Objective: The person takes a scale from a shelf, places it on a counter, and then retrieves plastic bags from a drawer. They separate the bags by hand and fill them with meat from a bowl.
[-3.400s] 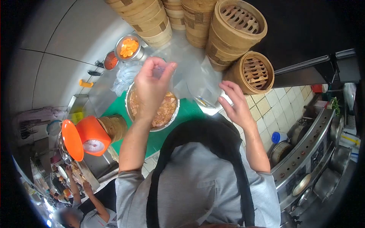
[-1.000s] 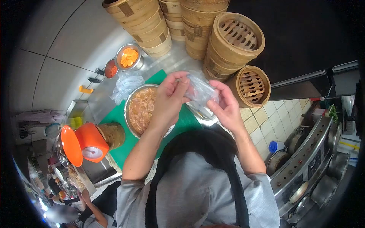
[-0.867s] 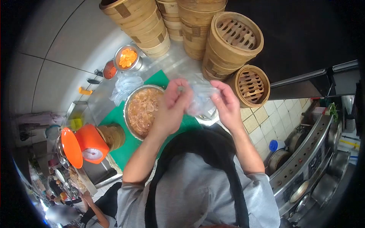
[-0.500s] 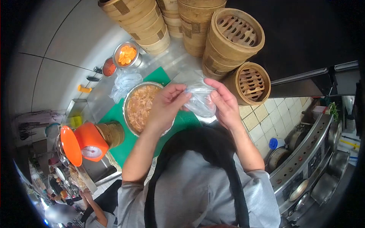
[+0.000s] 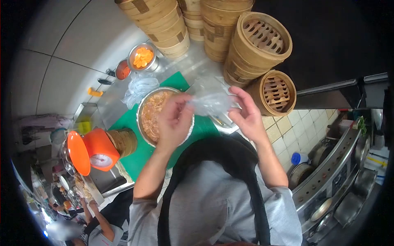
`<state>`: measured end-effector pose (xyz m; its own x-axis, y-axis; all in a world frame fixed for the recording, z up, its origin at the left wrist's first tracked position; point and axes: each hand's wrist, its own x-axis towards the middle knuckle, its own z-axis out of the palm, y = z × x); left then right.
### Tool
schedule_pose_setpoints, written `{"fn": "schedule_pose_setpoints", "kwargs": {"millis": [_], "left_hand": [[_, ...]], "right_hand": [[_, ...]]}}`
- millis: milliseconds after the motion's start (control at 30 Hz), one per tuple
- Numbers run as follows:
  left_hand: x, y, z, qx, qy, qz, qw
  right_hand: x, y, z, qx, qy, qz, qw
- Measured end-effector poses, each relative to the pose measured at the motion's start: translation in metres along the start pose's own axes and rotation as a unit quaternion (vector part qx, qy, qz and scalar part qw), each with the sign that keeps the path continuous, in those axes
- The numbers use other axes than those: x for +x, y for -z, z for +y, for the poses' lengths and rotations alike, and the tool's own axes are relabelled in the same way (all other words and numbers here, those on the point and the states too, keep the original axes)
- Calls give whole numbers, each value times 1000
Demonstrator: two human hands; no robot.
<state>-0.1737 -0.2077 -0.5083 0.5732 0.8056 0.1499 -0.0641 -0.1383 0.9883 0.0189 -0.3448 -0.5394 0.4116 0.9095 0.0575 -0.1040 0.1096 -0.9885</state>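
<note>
A thin clear plastic bag [image 5: 211, 101] stretches between my two hands above the green cutting board [image 5: 179, 80]. My left hand [image 5: 173, 119] pinches its left side, with the fingers a little blurred. On the other side my right hand [image 5: 249, 117] has the bag's edge between thumb and fingers, which are curved and partly spread. Below and beside my left hand stands a metal bowl [image 5: 141, 130] of sliced raw meat in marinade [image 5: 152, 117]. My left hand covers part of that bowl. A crumpled heap of plastic bags [image 5: 140, 87] lies behind it.
Bamboo steamers [image 5: 240, 57] stand stacked at the back and right. Bowls of carrot slices [image 5: 143, 57] and red pieces [image 5: 122, 70] sit at back left. An orange scale [image 5: 99, 151] is at left, a stove [image 5: 328, 176] at right. Another person [image 5: 104, 223] works at lower left.
The bag has gone from a bunched, rounded shape to a flatter, more spread one between my hands. My right fingers have opened wider. The whole view has shifted slightly.
</note>
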Motion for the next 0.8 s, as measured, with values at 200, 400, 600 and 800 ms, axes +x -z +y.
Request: {"fn": "schedule_pose_setpoints", "kwargs": {"millis": [200,400,600,800], "left_hand": [[-18,-14,3,165,-124,-14,978],[-7,-3,-9,307,-240,63,919],[-7,3,-34,331,-187,69,922],[-13,-4,-20,268,-151,84,948]], "right_hand": [[11,-18,-9,-176,112,-7,978],[11,-32,-17,-268,239,36,932],[7,-35,-2,-285,269,24,920],[17,-33,-9,-308,210,35,927]]}}
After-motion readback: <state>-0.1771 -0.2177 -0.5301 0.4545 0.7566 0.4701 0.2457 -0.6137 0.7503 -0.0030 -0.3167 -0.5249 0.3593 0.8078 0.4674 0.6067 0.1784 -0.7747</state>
